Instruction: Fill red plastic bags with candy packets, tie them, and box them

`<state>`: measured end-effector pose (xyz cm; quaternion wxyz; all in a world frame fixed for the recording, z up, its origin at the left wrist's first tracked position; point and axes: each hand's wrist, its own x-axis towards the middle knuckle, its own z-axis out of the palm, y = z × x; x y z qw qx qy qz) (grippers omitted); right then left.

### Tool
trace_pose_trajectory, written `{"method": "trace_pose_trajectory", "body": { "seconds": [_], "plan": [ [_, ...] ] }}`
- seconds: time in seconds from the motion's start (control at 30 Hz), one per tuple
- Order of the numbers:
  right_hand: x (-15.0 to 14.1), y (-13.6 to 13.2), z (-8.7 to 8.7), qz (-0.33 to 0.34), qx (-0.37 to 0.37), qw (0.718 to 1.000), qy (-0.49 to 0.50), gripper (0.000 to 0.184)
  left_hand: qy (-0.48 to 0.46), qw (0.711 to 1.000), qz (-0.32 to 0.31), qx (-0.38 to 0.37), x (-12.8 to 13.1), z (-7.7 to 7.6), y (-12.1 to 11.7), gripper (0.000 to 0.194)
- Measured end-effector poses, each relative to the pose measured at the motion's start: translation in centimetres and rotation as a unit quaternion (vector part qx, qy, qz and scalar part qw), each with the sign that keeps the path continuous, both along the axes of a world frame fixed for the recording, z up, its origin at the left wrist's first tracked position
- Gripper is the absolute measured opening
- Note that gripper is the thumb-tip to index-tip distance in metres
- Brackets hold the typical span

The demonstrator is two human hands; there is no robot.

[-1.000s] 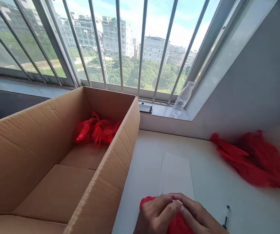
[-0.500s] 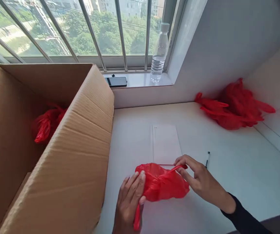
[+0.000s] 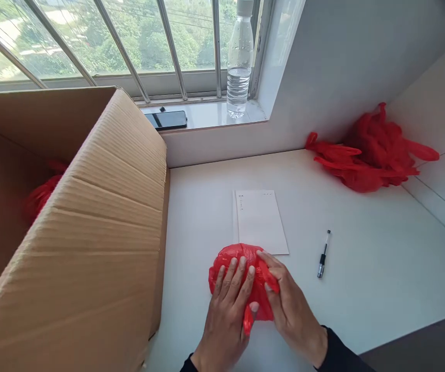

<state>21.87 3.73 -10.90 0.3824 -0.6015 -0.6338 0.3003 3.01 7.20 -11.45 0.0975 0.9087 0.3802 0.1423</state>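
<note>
A crumpled red plastic bag [image 3: 233,262] lies on the white table [image 3: 362,289] just below a white sheet of paper [image 3: 260,219]. My left hand [image 3: 228,315] rests flat on top of the bag with its fingers stretched out. My right hand [image 3: 290,305] grips the bag's right side, thumb and fingers pinched on the plastic. Both hands press the bag together near the table's front.
A large open cardboard box [image 3: 102,222] stands at the left with red bags [image 3: 40,194] inside. More red bags [image 3: 373,152] lie heaped at the back right. A black pen [image 3: 323,254] lies right of the paper. A water bottle [image 3: 238,67] and a phone [image 3: 166,119] sit on the windowsill.
The view has tilted down and right. My right hand let go of the bag's handle loop and closed in on its right side; my left hand moved onto the top.
</note>
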Motion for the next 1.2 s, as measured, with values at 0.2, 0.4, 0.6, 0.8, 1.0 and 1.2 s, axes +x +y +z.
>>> {"method": "trace_pose_trajectory", "body": {
  "seconds": [0.2, 0.4, 0.6, 0.8, 1.0, 1.2],
  "plan": [
    [-0.3, -0.1, -4.2, 0.014, 0.052, 0.985, -0.164, 0.054, 0.026, 0.999, 0.015, -0.015, 0.7, -2.1, -0.2, 0.067],
    [-0.3, 0.2, -5.2, 0.013, 0.06, 0.978, -0.198, 0.062, 0.025, 0.999, 0.027, -0.04, 1.0, -2.4, -0.2, 0.068],
    [-0.6, 0.3, -5.1, 0.018, 0.011, 0.991, -0.136, 0.061, 0.006, 0.997, 0.038, -0.07, 1.3, -2.1, 0.0, 0.068],
    [1.8, 0.4, -1.0, -0.097, -0.121, 0.975, 0.159, 0.039, -0.139, 0.98, 0.063, -0.124, -0.2, 0.6, -0.7, 0.043],
    [5.4, 0.8, 1.1, -0.167, -0.169, 0.932, 0.275, 0.037, -0.329, 0.912, 0.167, -0.181, -2.6, 0.8, -1.2, 0.037],
    [5.0, 0.8, 1.0, -0.171, -0.166, 0.918, 0.317, 0.035, -0.215, 0.96, 0.066, -0.167, -1.4, 1.8, -0.4, 0.054]
  ]
}}
